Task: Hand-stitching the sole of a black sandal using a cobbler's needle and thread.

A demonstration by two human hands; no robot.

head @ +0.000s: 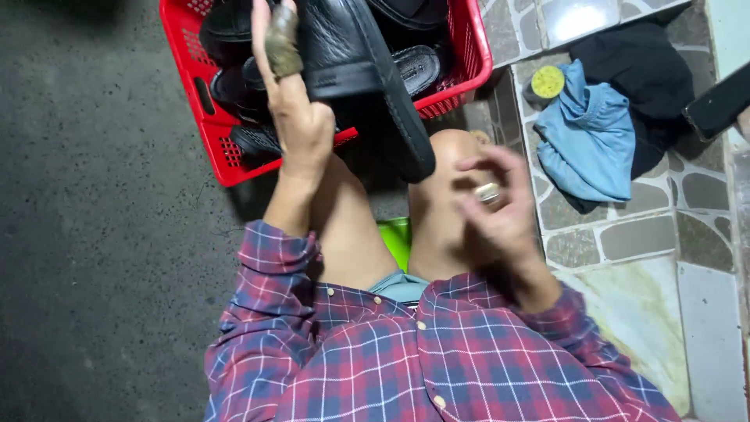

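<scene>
On the dark floor ahead of my knees I see a red plastic basket (215, 129), its slotted wall facing me, with several black shoes (234, 31) piled inside it; I cannot tell how many. Over its near rim my left hand (301, 129) is clamped on a large black leather shoe (367, 70), sole edge turned toward me, toe hanging down just past the basket toward my knee; the raised forefinger wears a worn brownish wrap (283, 43). To the right, on the stone-patterned paving (641, 234), a light blue cloth (590, 137) lies crumpled against a dark garment (648, 66). My right hand (492, 207) hovers above my right knee, blurred, fingers curled loosely around a small round metallic tin (489, 192). Beside the blue cloth sits a small yellow-green round lid (548, 80).
</scene>
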